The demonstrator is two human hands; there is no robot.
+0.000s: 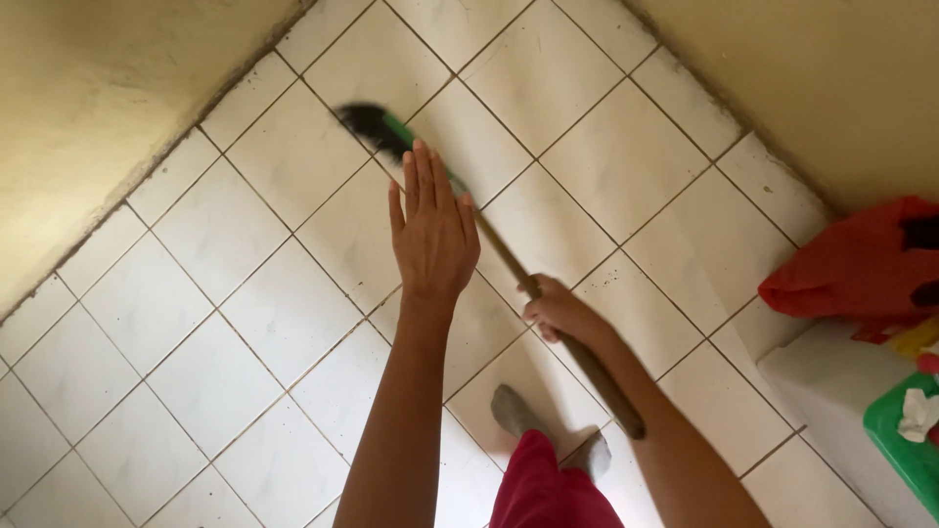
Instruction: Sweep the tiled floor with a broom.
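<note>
— What is the right hand (556,311) doing?

— Its fingers are wrapped around the brown handle of a broom (509,264), about midway along the stick. The broom runs slantwise across the tiled floor (196,323), and its dark bristle head with the green collar sits on the tiles toward the far edge of the floor, near the corner where the two cream walls (88,88) meet. The head is blurred.

— And the left hand (430,230)?

— It holds nothing. It is stretched out flat above the floor, palm down, fingers straight and close together, and it covers part of the broom's handle just behind the head.

— What else is there?

— A foot in a grey sock (514,411) stands on the tiles at the near edge, with red cloth below it. At the right edge of the floor stands a white box (831,391), with a red bag (861,264) and a green container (905,440) on it.
</note>
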